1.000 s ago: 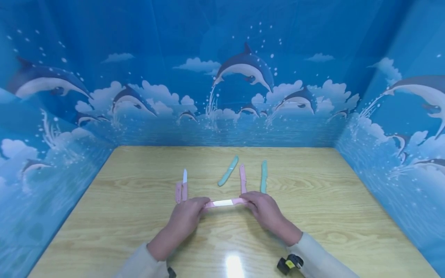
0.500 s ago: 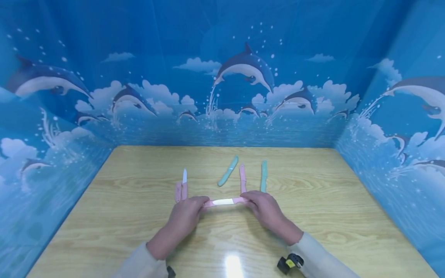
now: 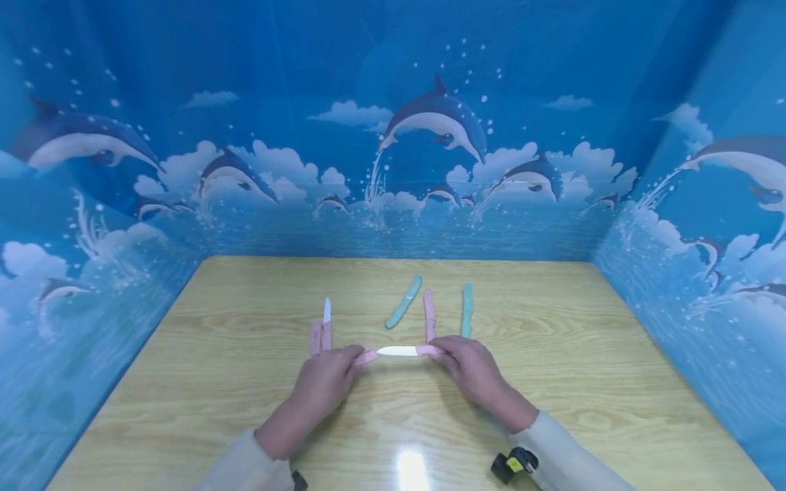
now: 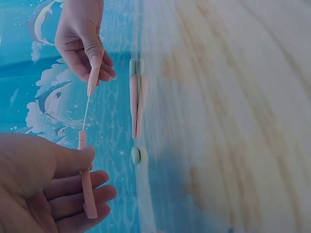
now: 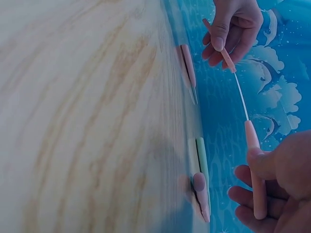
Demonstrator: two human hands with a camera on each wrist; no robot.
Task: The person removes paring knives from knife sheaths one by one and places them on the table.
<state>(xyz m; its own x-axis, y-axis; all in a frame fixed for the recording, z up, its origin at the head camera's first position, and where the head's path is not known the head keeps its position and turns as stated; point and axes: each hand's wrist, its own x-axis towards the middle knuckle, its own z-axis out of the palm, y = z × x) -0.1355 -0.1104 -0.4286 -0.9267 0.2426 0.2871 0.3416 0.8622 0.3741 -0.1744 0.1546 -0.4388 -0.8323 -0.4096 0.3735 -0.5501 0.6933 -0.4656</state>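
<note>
Both hands hold one pink knife just above the wooden table (image 3: 552, 382). My left hand (image 3: 334, 374) pinches the pink sheath (image 3: 366, 357), which also shows as the sheath (image 4: 86, 191) in the left wrist view. The pink handle (image 3: 428, 350) is gripped by my right hand (image 3: 467, 367), and the right wrist view shows this handle (image 5: 255, 170) closely. Between the two hands runs the bare white blade (image 3: 397, 350), its tip pointing left at the sheath's mouth. In the right wrist view the blade (image 5: 240, 94) is a thin line.
An unsheathed pink knife (image 3: 326, 326) lies with its pink sheath (image 3: 315, 338) left of the hands. Behind the hands lie a teal sheathed knife (image 3: 403, 301), a pink one (image 3: 428, 315) and another teal one (image 3: 467, 311). Blue dolphin-print walls (image 3: 393, 170) close in three sides.
The hands have drawn apart and risen slightly. The sheath has slid left along the blade, and more white blade shows than a second ago.
</note>
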